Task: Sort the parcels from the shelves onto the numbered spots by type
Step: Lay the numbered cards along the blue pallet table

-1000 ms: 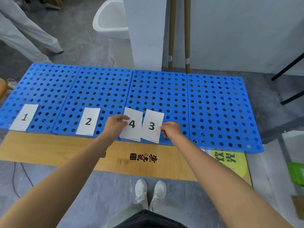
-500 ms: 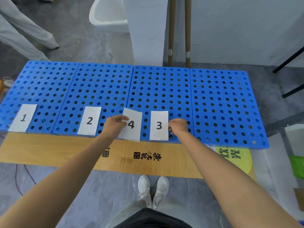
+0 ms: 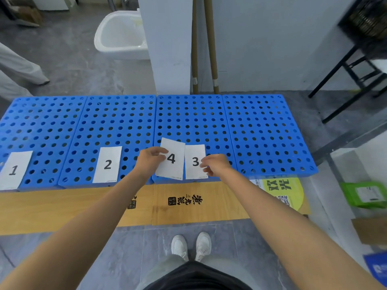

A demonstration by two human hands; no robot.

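Note:
Four blue perforated panels (image 3: 261, 132) lie side by side on the floor. White number cards 1 (image 3: 13, 170) and 2 (image 3: 107, 164) lie flat at the front of the first two panels. My left hand (image 3: 149, 162) pinches the left edge of card 4 (image 3: 172, 162), which is tilted over the front of the third panel. My right hand (image 3: 216, 166) holds the right edge of card 3 (image 3: 193, 162) with curled fingers; the card lies straight just right of card 4. No parcels are on the panels.
A green parcel (image 3: 364, 194), a cardboard box (image 3: 370, 231) and a blue parcel (image 3: 377, 268) sit on shelving at the right. Flattened cardboard (image 3: 62, 208) lies in front of the panels. A white pillar (image 3: 167, 49), two poles and a black stand are behind. Another person's legs (image 3: 16, 68) are far left.
My right hand drew card 3 out from against card 4 and straightened it on the third panel. My left hand kept hold of card 4 in about the same place.

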